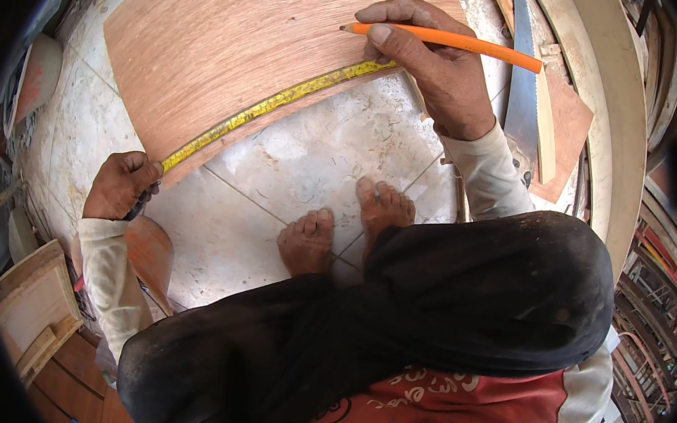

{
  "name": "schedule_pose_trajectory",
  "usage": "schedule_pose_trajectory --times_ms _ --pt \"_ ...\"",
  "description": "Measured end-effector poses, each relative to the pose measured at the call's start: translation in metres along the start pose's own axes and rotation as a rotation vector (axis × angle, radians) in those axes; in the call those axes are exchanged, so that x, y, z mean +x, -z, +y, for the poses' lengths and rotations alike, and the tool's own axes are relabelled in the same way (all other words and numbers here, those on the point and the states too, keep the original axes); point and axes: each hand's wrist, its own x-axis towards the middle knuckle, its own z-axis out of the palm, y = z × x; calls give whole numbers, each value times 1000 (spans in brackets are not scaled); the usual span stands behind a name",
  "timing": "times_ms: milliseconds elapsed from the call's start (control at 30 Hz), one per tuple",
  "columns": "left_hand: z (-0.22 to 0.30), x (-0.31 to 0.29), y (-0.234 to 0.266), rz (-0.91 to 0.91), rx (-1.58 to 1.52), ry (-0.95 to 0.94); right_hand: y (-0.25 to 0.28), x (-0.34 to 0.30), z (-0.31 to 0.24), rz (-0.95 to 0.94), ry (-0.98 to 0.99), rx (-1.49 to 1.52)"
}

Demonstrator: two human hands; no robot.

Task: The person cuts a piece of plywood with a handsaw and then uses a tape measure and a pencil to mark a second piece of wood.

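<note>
A yellow tape measure (271, 109) lies stretched along the near edge of a reddish-brown plywood sheet (233, 40). At the sheet's near left corner, my left hand (118, 185) is closed around the tape's dark case, which is mostly hidden by the fingers. Above the tape's far right end, my right hand (437, 68) pinches an orange carpenter's pencil (479, 45) between thumb and forefinger. The pencil's dark tip points left over the plywood. The other fingers of that hand curl down near the tape's end, and I cannot tell whether they press on it.
A handsaw (523, 107) lies to the right beside a light wood strip (546, 128) and a plywood offcut (570, 122). My bare feet (309, 237) rest on the dusty tile floor (270, 174). Stacked boards (658, 292) line the right; a wooden box (33, 303) stands lower left.
</note>
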Motion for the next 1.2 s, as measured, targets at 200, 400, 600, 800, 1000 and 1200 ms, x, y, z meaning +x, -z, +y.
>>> schedule_pose_trajectory --times_ms 200,400,600,800,1000,1200 --pt "7 -4 1 16 33 -8 -1 3 0 -27 -21 -95" --pt "7 -3 0 2 37 10 -1 0 11 -118 -185 -47" --pt "-2 0 0 -5 -14 0 -9 -1 11 -158 -141 -69" --pt "13 -3 -1 -11 38 15 -31 -1 9 -208 -120 -51" --pt "12 -8 0 21 43 0 -38 4 8 -253 -101 -114" --pt "4 -5 0 18 58 13 -36 5 7 -195 -99 -110"
